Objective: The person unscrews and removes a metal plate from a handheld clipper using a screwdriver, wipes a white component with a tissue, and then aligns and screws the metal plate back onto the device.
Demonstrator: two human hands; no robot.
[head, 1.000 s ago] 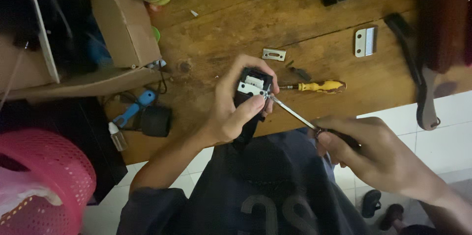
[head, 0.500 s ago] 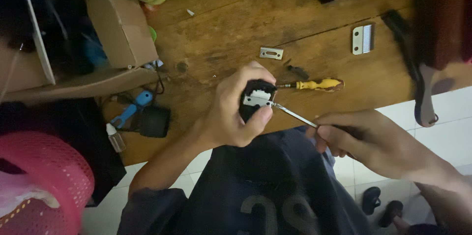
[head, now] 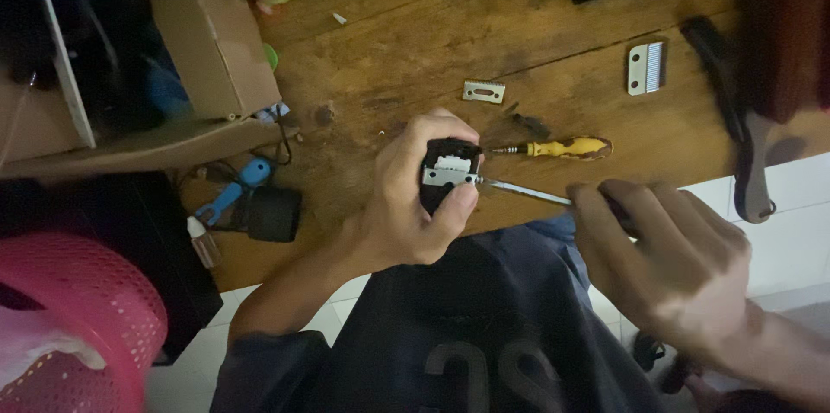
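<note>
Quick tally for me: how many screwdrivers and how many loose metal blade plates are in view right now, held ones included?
Screwdrivers: 2, one in the right hand with its tip at the black clipper held by the left hand, and a yellow-handled one lying on the wooden table.
Loose metal plates: 2, a small plate and a toothed blade.
Total: 4

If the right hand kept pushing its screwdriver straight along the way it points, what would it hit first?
The right hand aims the screwdriver leftward. Its tip already seems to meet the metal plate on the black clipper in the left hand; the exact contact is hard to judge.
</note>
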